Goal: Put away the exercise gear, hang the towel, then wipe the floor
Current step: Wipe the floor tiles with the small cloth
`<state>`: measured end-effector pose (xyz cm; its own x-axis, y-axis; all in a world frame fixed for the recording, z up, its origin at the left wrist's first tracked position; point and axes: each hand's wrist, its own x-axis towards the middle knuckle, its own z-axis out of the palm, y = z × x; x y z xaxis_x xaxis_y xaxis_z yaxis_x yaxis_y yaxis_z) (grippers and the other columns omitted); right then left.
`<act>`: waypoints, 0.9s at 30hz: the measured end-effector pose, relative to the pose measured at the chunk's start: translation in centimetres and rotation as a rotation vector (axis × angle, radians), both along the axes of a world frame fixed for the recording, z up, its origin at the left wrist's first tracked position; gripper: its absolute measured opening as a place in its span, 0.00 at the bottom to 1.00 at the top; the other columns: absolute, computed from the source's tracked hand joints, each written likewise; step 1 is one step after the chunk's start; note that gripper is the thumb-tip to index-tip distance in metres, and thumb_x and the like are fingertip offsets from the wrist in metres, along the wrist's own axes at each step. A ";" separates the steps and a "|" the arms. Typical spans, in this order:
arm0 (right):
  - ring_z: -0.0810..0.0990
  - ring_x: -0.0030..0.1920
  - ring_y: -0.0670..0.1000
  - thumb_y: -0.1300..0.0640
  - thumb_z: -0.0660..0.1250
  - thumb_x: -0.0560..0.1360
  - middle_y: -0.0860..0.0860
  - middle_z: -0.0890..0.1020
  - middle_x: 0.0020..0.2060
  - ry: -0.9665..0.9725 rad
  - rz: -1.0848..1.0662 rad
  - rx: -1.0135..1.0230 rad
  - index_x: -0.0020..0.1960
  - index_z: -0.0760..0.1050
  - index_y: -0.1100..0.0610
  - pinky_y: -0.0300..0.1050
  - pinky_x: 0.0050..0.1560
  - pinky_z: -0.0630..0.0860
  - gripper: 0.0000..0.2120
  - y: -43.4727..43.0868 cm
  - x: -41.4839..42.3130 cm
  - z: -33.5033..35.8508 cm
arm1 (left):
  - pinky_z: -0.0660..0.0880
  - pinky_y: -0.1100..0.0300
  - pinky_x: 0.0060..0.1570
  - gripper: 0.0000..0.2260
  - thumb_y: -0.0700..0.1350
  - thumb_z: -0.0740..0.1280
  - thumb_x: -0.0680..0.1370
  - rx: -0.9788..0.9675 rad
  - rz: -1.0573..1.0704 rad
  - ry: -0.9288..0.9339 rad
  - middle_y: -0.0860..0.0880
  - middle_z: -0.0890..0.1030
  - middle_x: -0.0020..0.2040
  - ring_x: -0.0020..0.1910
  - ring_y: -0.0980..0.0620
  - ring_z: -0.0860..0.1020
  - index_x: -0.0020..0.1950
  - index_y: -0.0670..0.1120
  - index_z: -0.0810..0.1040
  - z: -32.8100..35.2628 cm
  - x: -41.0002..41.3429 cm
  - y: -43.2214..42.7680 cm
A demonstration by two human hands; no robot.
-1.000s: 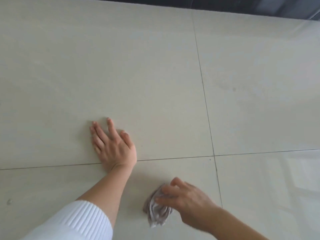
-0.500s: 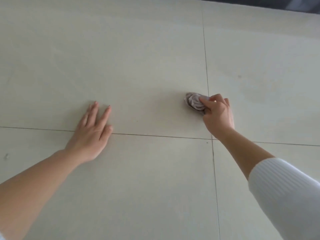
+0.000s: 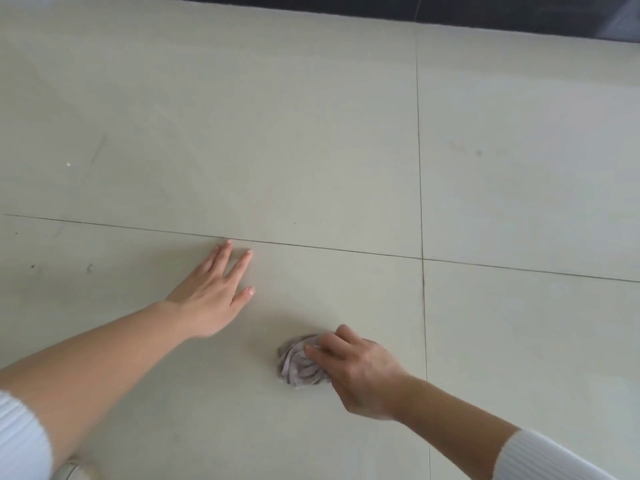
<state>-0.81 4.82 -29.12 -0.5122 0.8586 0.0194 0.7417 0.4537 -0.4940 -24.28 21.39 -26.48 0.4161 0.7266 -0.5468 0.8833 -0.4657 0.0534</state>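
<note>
Head view: looking down on a pale tiled floor (image 3: 311,133), with thin dark grout lines crossing to the right of centre
Left hand (image 3: 211,299): lying flat and fully open, palm down on the tile, fingers stretched forward and slightly spread, fingertips reaching almost to the grout line running across; holding nothing
Left forearm: coming in bare from the lower left, with a white ribbed sleeve (image 3: 20,441) pushed up at the frame edge
Right hand (image 3: 356,372): curling closed over a bunched cloth, fingers bending down onto its top and pressing it against the floor; the thumb is hidden, so how it is gripping underneath cannot be told
Cloth (image 3: 298,365): a crumpled grey-lilac wad, sitting on the near tile, sticking out to the left of the right hand's fingers, near the left hand but apart from it, well left of the grout line running away from the camera
Right forearm: entering from the lower right, another white ribbed sleeve showing at the corner
Floor marks: a few small dark specks and faint smudges showing on the far left tiles and on the tile at upper right
Far edge: a dark band (image 3: 381,5) running along the top of the frame beyond the tiles
</note>
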 end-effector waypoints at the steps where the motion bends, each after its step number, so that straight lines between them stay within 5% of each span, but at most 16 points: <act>1: 0.74 0.43 0.54 0.63 0.69 0.66 0.51 0.77 0.48 -0.022 -0.005 0.016 0.60 0.74 0.55 0.43 0.31 0.75 0.22 1.3 0.4 -0.1 | 0.43 0.55 0.75 0.29 0.57 0.47 0.82 0.010 -0.025 0.007 0.42 0.36 0.78 0.78 0.46 0.40 0.78 0.50 0.36 0.2 -0.3 0.2; 5: 0.71 0.47 0.59 0.66 0.62 0.72 0.54 0.73 0.46 -0.046 -0.601 0.006 0.60 0.76 0.55 0.53 0.38 0.77 0.18 8.1 5.1 0.0 | 0.44 0.55 0.74 0.29 0.58 0.44 0.81 0.047 -0.029 -0.020 0.44 0.37 0.78 0.78 0.47 0.41 0.78 0.51 0.37 0.0 -0.6 -0.2; 8: 0.68 0.52 0.59 0.65 0.57 0.75 0.55 0.68 0.47 -0.077 -1.038 -0.106 0.61 0.74 0.55 0.47 0.46 0.69 0.18 12.1 8.9 0.7 | 0.44 0.56 0.74 0.32 0.63 0.38 0.76 0.061 -0.053 -0.018 0.44 0.37 0.78 0.78 0.47 0.42 0.78 0.52 0.38 -0.4 -0.9 0.0; 12: 0.65 0.59 0.59 0.66 0.54 0.76 0.57 0.67 0.58 -0.174 -1.203 -0.229 0.66 0.70 0.57 0.47 0.47 0.66 0.20 15.8 7.7 1.0 | 0.44 0.57 0.74 0.30 0.62 0.41 0.79 0.072 -0.084 -0.042 0.46 0.36 0.78 0.78 0.49 0.42 0.78 0.53 0.39 -0.5 -2.9 1.2; 17: 0.65 0.55 0.58 0.65 0.58 0.75 0.56 0.67 0.60 -0.182 -0.758 -0.073 0.73 0.61 0.53 0.46 0.46 0.66 0.27 16.7 0.1 0.4 | 0.43 0.55 0.74 0.28 0.56 0.46 0.82 0.122 0.066 -0.012 0.43 0.35 0.77 0.77 0.46 0.39 0.78 0.50 0.38 -0.9 -6.4 3.2; 22: 0.67 0.50 0.56 0.65 0.61 0.74 0.54 0.70 0.54 -0.095 -0.164 -0.060 0.72 0.66 0.51 0.50 0.47 0.71 0.28 13.0 -5.9 0.4 | 0.44 0.53 0.75 0.29 0.57 0.45 0.81 0.211 0.109 -0.123 0.41 0.40 0.78 0.78 0.44 0.43 0.79 0.48 0.43 -1.9 -7.8 5.5; 27: 0.69 0.49 0.55 0.66 0.63 0.74 0.51 0.73 0.54 -0.080 -0.077 -0.037 0.71 0.68 0.50 0.48 0.44 0.74 0.27 13.6 -5.0 0.5 | 0.44 0.53 0.75 0.28 0.55 0.47 0.81 0.245 0.133 -0.188 0.42 0.39 0.78 0.78 0.45 0.42 0.79 0.48 0.43 -3.2 -7.3 8.7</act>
<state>-5.81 18.46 -28.57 -0.4434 0.8948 -0.0512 0.8112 0.3763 -0.4475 -31.53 30.14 -29.65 0.3857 0.8817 -0.2717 0.9226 -0.3660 0.1219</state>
